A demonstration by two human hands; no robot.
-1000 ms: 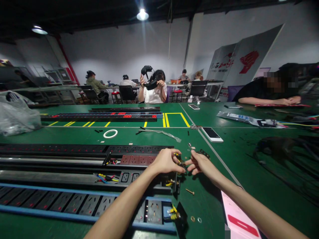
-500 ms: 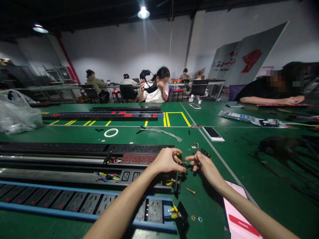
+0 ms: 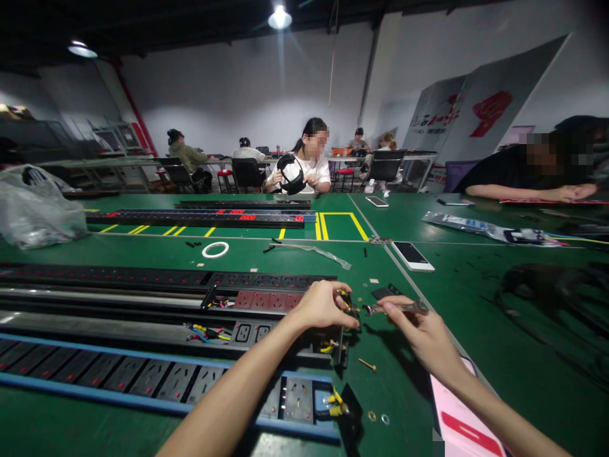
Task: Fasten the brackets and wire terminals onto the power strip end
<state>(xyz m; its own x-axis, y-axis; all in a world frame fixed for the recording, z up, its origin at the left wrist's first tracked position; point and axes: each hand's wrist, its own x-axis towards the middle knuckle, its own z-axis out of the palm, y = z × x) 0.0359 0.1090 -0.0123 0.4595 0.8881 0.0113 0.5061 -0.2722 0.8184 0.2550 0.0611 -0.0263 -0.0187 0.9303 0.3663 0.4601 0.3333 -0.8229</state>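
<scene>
Left hand (image 3: 321,306) gripping the brown-socketed power strip (image 3: 270,300) at its wired end, right hand (image 3: 425,333) clasping a wrench (image 3: 375,310), a brass-coloured bolt (image 3: 366,364) lying nearby

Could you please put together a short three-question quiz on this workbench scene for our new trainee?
1. What tool does the right hand hold?
2. True or false: the loose screw among the small parts stands upright on its head.
3. Fill in the colour: the frontmost socket strip has ____ side rails.

Key:
1. A wrench.
2. False; it lies on its side on the green table.
3. Blue.
</scene>
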